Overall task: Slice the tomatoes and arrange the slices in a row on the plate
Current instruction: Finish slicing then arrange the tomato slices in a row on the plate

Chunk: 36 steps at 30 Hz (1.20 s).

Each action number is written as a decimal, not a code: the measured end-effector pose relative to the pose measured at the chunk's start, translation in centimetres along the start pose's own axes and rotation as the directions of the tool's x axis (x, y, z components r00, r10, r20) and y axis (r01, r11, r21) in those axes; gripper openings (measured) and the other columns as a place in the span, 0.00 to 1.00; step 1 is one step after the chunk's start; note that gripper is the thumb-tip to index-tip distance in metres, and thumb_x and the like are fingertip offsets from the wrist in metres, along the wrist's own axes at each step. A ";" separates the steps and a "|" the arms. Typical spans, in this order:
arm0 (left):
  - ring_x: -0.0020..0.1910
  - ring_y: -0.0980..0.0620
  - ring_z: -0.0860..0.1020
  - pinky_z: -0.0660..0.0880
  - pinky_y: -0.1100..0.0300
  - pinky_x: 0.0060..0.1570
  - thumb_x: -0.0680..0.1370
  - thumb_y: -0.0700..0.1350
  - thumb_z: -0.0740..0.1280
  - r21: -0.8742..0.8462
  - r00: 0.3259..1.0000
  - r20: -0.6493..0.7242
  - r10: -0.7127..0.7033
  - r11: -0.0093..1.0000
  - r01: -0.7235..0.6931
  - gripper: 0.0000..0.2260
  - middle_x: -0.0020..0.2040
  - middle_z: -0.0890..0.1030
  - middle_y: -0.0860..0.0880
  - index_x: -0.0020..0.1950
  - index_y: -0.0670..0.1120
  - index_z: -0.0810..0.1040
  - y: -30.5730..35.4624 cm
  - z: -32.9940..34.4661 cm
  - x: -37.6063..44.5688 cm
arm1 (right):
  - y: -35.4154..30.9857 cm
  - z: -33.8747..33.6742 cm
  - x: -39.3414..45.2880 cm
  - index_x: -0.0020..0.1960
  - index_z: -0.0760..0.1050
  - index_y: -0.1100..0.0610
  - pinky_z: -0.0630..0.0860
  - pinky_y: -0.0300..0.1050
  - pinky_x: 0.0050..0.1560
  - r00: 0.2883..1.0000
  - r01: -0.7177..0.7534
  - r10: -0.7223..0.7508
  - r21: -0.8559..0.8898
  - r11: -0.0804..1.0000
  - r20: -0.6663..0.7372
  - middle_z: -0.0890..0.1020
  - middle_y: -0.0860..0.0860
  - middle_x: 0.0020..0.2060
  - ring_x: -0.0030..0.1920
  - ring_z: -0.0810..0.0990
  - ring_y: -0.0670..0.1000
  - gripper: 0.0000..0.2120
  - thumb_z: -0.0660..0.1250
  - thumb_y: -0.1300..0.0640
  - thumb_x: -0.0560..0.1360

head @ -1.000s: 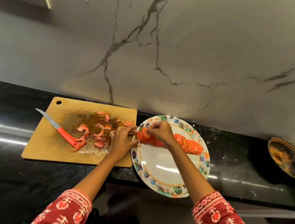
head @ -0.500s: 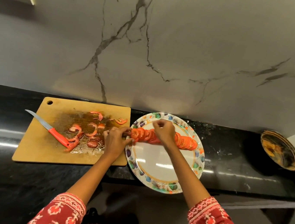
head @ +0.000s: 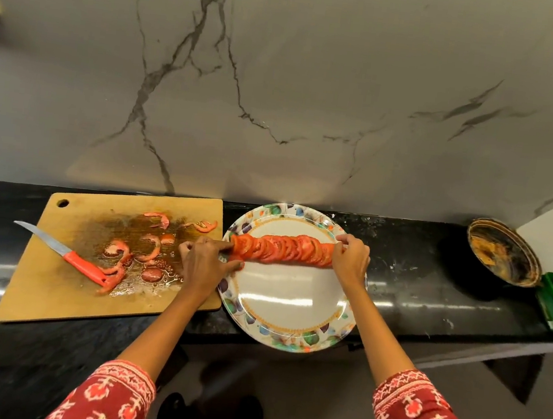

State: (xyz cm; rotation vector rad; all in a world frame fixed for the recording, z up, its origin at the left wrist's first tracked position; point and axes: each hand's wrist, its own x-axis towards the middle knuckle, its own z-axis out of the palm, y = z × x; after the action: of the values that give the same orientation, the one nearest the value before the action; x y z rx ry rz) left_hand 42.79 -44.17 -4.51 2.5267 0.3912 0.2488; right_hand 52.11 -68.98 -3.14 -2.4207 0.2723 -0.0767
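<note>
**Entry: tomato row on plate, final straightening**

- Plate (head: 292, 300): patterned rim, on the dark counter (head: 430, 295) just right of the cutting board (head: 53, 280).
- Tomato slices (head: 281, 249): one overlapping row across the far half of the plate, rim to rim.
- Left hand (head: 201, 263): at the row's left end, forefinger and thumb pinching the end slice; other fingers curled.
- Right hand (head: 350, 257): at the right end, fingertips bent onto the last slices; whether it pinches one or only presses cannot be told from this angle.
- Knife (head: 66, 254): red handle, lying on the board among tomato trimmings (head: 146, 249) and juice; no whole tomato in sight.
- Step in hand, by judgement: slicing finished; row being squared from both ends.
- Next move calls for: light, even inward pressure, then lifting both hands off cleanly so wet slices do not cling and topple.
</note>
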 end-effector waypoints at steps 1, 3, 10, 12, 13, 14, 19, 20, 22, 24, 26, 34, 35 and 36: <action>0.55 0.47 0.74 0.57 0.53 0.51 0.66 0.54 0.75 0.005 1.000 0.002 0.000 1.000 0.000 0.22 0.51 0.82 0.46 0.57 0.48 0.81 0.1 0.0 0.1 | 0.0 0.1 0.0 0.55 0.77 0.62 0.72 0.56 0.59 1.000 0.015 -0.015 -0.010 1.000 -0.003 0.79 0.60 0.53 0.59 0.72 0.57 0.12 0.59 0.62 0.76; 0.55 0.47 0.74 0.58 0.53 0.52 0.67 0.55 0.75 0.022 1.000 0.001 0.000 1.000 0.000 0.21 0.51 0.83 0.46 0.56 0.48 0.81 0.1 -0.1 0.4 | -0.3 0.3 -0.1 0.57 0.77 0.61 0.68 0.52 0.60 0.999 0.036 -0.037 -0.021 0.999 -0.007 0.79 0.59 0.54 0.59 0.71 0.57 0.12 0.60 0.62 0.77; 0.55 0.44 0.74 0.60 0.50 0.51 0.63 0.53 0.77 -0.006 0.998 -0.046 0.032 0.999 -0.032 0.23 0.51 0.83 0.46 0.55 0.46 0.81 -0.5 0.0 0.0 | -1.3 1.3 -0.4 0.54 0.78 0.62 0.72 0.53 0.57 0.991 0.130 -0.127 0.089 0.988 -0.035 0.80 0.58 0.53 0.57 0.73 0.56 0.10 0.61 0.63 0.76; 0.54 0.44 0.74 0.61 0.50 0.51 0.65 0.50 0.77 -0.058 0.996 -0.090 -0.022 0.998 0.017 0.19 0.50 0.83 0.46 0.54 0.45 0.82 -0.6 -0.1 -0.3 | -2.1 1.9 -0.8 0.52 0.78 0.63 0.71 0.49 0.56 0.979 0.202 -0.196 0.129 0.971 -0.054 0.81 0.58 0.50 0.55 0.75 0.56 0.10 0.60 0.63 0.75; 0.53 0.45 0.74 0.61 0.50 0.51 0.67 0.49 0.76 -0.093 0.992 -0.120 -0.048 0.995 0.037 0.17 0.49 0.83 0.46 0.53 0.45 0.82 -0.8 -0.2 -0.4 | -2.7 2.2 -1.0 0.51 0.78 0.63 0.70 0.46 0.54 0.968 0.249 -0.244 0.145 0.958 -0.053 0.81 0.58 0.49 0.54 0.75 0.56 0.10 0.61 0.63 0.75; 0.51 0.46 0.75 0.62 0.50 0.51 0.68 0.48 0.75 -0.126 0.987 -0.148 -0.062 0.991 0.044 0.14 0.48 0.83 0.47 0.52 0.45 0.82 -1.2 -0.4 -0.4 | -3.4 2.6 -1.2 0.51 0.78 0.64 0.69 0.44 0.53 0.958 0.287 -0.284 0.159 0.945 -0.042 0.81 0.58 0.49 0.53 0.76 0.57 0.09 0.61 0.64 0.75; 0.46 0.46 0.77 0.73 0.46 0.48 0.72 0.46 0.72 -0.232 0.958 -0.256 -0.130 0.970 0.069 0.08 0.44 0.83 0.46 0.49 0.46 0.83 -4.3 -3.1 -0.7 | -8.1 5.7 -3.0 0.51 0.78 0.63 0.74 0.50 0.52 0.905 0.401 -0.422 0.240 0.884 0.041 0.81 0.58 0.46 0.49 0.77 0.55 0.07 0.63 0.64 0.75; 0.47 0.46 0.77 0.74 0.47 0.47 0.73 0.46 0.71 -0.247 0.945 -0.283 -0.162 0.965 0.091 0.07 0.45 0.83 0.46 0.49 0.45 0.83 -5.1 -3.8 -0.8 | -9.0 6.4 -3.5 0.50 0.78 0.62 0.75 0.49 0.50 0.890 0.424 -0.452 0.256 0.869 0.061 0.81 0.57 0.45 0.48 0.78 0.54 0.07 0.63 0.63 0.75; 0.48 0.45 0.77 0.73 0.49 0.47 0.74 0.44 0.70 -0.260 0.916 -0.331 -0.228 0.955 0.143 0.07 0.46 0.83 0.44 0.51 0.45 0.82 -7.3 -5.3 -1.5 | -10.8 7.9 -4.6 0.50 0.78 0.61 0.76 0.49 0.49 0.855 0.463 -0.508 0.284 0.840 0.109 0.82 0.56 0.44 0.46 0.79 0.54 0.07 0.64 0.63 0.75; 0.49 0.44 0.76 0.72 0.53 0.47 0.75 0.42 0.68 -0.274 0.885 -0.361 -0.295 0.940 0.202 0.09 0.48 0.82 0.43 0.54 0.44 0.81 -9.8 -7.0 -2.2 | -12.4 9.4 -5.8 0.51 0.78 0.62 0.76 0.49 0.48 0.821 0.485 -0.547 0.303 0.820 0.165 0.82 0.57 0.44 0.46 0.79 0.54 0.07 0.64 0.64 0.75; 0.49 0.44 0.76 0.72 0.52 0.46 0.75 0.42 0.68 -0.294 0.863 -0.367 -0.348 0.923 0.247 0.10 0.47 0.81 0.42 0.56 0.44 0.80 -12.2 -8.4 -2.9 | -13.7 10.8 -6.9 0.52 0.79 0.62 0.77 0.50 0.48 0.796 0.498 -0.568 0.307 0.811 0.209 0.82 0.57 0.44 0.46 0.79 0.54 0.07 0.65 0.64 0.75; 0.51 0.43 0.78 0.72 0.55 0.47 0.74 0.37 0.68 -0.281 0.883 -0.342 -0.322 0.932 0.231 0.09 0.49 0.83 0.44 0.53 0.42 0.81 -17.7 -12.4 -4.2 | -16.3 14.4 -9.0 0.62 0.74 0.61 0.72 0.48 0.56 0.798 0.544 -0.489 -0.071 0.836 0.352 0.78 0.58 0.57 0.60 0.72 0.56 0.14 0.62 0.62 0.77; 0.51 0.42 0.77 0.71 0.55 0.47 0.74 0.37 0.69 -0.259 0.894 -0.332 -0.301 0.941 0.220 0.09 0.49 0.83 0.44 0.53 0.43 0.82 -18.1 -12.5 -4.1 | -16.4 14.5 -8.9 0.62 0.74 0.61 0.72 0.48 0.56 0.805 0.550 -0.473 -0.149 0.822 0.359 0.77 0.59 0.57 0.60 0.71 0.57 0.14 0.60 0.63 0.77; 0.51 0.42 0.77 0.71 0.54 0.47 0.74 0.38 0.69 -0.248 0.901 -0.318 -0.294 0.943 0.220 0.08 0.49 0.83 0.45 0.52 0.43 0.82 -18.5 -12.7 -4.1 | -16.5 14.7 -9.0 0.62 0.73 0.62 0.72 0.48 0.55 0.804 0.561 -0.467 -0.210 0.801 0.367 0.76 0.59 0.57 0.60 0.71 0.57 0.14 0.58 0.64 0.78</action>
State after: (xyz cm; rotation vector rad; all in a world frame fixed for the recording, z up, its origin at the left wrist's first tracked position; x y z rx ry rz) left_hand 31.58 -24.32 -4.80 2.1928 0.7934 0.6080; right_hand 48.11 -45.48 -3.44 -2.7059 -0.5769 0.0959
